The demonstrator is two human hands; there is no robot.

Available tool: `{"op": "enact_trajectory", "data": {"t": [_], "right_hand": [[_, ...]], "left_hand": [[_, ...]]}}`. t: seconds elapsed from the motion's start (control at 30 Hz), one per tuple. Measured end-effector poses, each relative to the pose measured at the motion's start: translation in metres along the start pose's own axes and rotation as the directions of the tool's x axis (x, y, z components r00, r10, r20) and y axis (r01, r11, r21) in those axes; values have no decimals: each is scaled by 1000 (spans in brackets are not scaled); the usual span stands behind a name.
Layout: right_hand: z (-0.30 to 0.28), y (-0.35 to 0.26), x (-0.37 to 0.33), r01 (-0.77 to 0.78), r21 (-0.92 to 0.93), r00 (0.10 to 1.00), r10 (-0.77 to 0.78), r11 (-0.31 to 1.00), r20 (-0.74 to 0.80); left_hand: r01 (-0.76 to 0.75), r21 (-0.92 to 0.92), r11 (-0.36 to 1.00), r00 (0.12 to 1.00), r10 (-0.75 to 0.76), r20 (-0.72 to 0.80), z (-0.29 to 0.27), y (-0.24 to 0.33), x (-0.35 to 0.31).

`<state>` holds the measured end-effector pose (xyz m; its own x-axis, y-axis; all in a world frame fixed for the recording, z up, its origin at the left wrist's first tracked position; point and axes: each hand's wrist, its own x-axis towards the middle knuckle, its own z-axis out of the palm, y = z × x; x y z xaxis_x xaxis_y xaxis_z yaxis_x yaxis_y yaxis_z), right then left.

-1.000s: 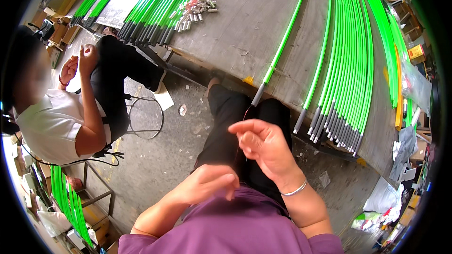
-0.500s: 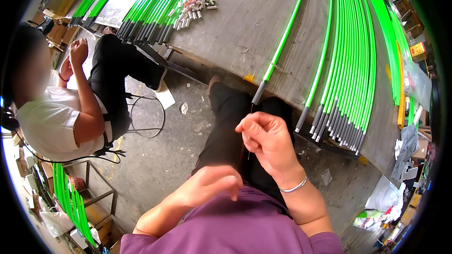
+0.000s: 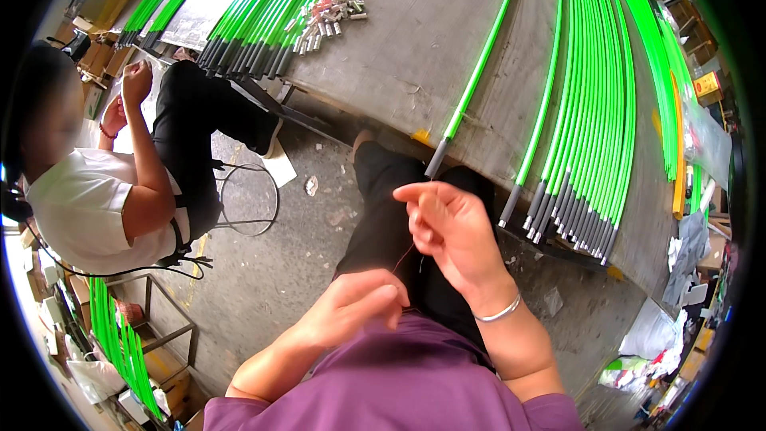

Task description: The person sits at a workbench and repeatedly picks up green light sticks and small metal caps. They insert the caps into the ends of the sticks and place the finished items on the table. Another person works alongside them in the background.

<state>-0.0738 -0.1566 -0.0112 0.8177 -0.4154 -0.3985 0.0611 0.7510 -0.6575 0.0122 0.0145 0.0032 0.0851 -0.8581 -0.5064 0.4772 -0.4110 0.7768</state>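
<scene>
Factory workshop: long workbench (image 3: pixel 447 40) of green rods (image 3: pixel 594 88), cartons (image 3: pixel 702 80).

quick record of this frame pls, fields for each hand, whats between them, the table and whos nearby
left hand: left hand low over the lap, fingers curled, pinching one end of a thin red thread
right hand: right hand raised higher, fingertips pinched on the thread, silver bracelet at the wrist
table: grey worktable with bundles of green tubes, one single green tube apart, a heap of small metal ferrules
nearby: seated person in white shirt, hands raised
</scene>
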Motion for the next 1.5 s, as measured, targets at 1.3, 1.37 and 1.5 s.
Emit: {"op": "enact_trajectory", "data": {"t": [1.3, 1.37, 1.5], "right_hand": [[2, -6, 3, 2, 0, 999, -2, 1000, -41], [2, -4, 1, -12, -63, 999, 10, 998, -44], [-12, -2, 14, 74, 63, 995, -77, 995, 58]], "left_hand": [[-260, 192, 946, 893, 312, -324, -4, -1, 56], [-288, 232, 929, 881, 352, -315, -1, 3, 54], [-311, 276, 909, 870, 390, -303, 3, 14, 57]]}}
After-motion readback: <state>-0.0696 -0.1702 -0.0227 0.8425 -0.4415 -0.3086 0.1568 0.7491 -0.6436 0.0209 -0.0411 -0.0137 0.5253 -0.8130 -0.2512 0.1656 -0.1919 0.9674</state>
